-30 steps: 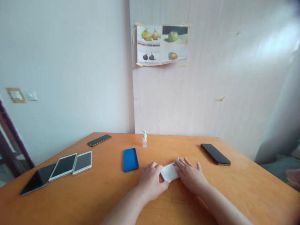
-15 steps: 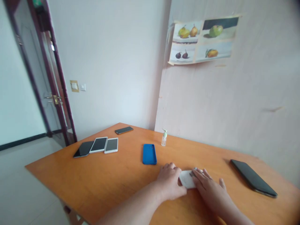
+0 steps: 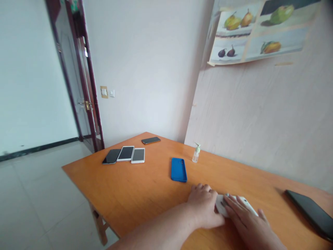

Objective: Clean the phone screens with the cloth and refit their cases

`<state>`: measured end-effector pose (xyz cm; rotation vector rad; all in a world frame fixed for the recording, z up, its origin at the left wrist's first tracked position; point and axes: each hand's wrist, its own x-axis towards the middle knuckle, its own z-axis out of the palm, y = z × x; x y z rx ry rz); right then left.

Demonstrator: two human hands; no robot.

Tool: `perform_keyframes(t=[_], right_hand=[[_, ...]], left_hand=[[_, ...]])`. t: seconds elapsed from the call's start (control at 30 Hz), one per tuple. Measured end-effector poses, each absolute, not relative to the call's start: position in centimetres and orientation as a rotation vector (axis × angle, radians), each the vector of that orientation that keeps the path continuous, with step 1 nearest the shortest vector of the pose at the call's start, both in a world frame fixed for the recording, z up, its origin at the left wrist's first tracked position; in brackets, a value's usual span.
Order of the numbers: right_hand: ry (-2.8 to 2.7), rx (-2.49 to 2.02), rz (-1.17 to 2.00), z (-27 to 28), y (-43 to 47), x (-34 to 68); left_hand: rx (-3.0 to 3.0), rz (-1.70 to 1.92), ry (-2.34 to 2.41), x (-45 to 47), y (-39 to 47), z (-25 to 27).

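A white phone (image 3: 220, 207) lies on the wooden table, partly covered by both my hands. My left hand (image 3: 204, 205) is closed around its left end, thumb at the near edge and fingers at the far edge. My right hand (image 3: 246, 216) rests flat over the phone's middle, fingers stretched out and its thumb apart. A small dark and grey detail shows by the right fingertips; I cannot tell what it is. Beyond my left hand lies a blue phone case (image 3: 178, 170), its hollow side up. A small clear pump bottle (image 3: 195, 155) stands behind it, upright.
On the table's left part a black phone (image 3: 111, 156) and two white-framed phones (image 3: 126, 153) lie side by side. Another dark phone (image 3: 151, 140) is at the far corner. A large dark flat device (image 3: 310, 213) lies at the right. Walls border the table's far side.
The view has turned left, so everything sits further right in the picture. My right hand has shifted slightly on the phone, whose far right edge now shows. My left hand keeps its grip.
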<state>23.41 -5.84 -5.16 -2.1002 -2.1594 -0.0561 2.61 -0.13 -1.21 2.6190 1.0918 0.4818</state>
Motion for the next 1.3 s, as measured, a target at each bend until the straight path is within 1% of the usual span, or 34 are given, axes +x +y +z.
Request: perform_keyframes(t=[0.1,0.3,0.4,0.5,0.57,0.73,0.8,0.97,1.03,1.1,1.17,1.3], right_hand=[[-2.240,-2.019,-0.021,-5.1,-5.8,23.2],[-1.928,-2.376,-0.152,-5.2,-5.4,25.8],[-2.040,-2.222,-0.193,-5.1,-5.6,24.0],[-2.189,-2.030,-0.086,-4.7,-5.7,21.8],[-2.164,-2.050,-0.056,-4.4,-5.6,21.8],[-1.914,-2.317,-0.112,-4.0,-5.4,23.7],[-1.960,-2.267,-0.112,-4.1,-5.6,23.1],[-2.204,-1.982,-0.058,-4.3,-6.0,21.1],[-2.149,-2.069,-0.090,-4.1,-5.8,21.9],[-2.010,-2.265,-0.110,-3.7,-5.7,23.1],[-1.920,-2.410,-0.073,-3.0,-6.0,23.4],[-2.071,-2.269,-0.109,-1.5,-7.8,20.2]], left_hand=[[2.603,0.510,1.086,2.6,-0.2,-1.2],[2.594,0.526,1.090,2.5,-0.3,-1.1],[2.610,0.516,1.078,2.5,-0.3,-1.1],[2.614,0.525,1.094,2.5,-0.3,-1.1],[2.618,0.526,1.097,2.5,-0.2,-1.0],[2.629,0.539,1.058,2.3,0.0,-1.0],[2.631,0.549,1.055,2.3,0.0,-1.1],[2.612,0.548,1.068,2.2,0.1,-1.2],[2.616,0.546,1.059,2.2,0.1,-1.1],[2.629,0.531,1.051,2.1,0.1,-0.9],[2.635,0.503,1.056,2.1,0.1,-0.7],[2.650,0.456,1.066,2.0,0.2,-0.2]])
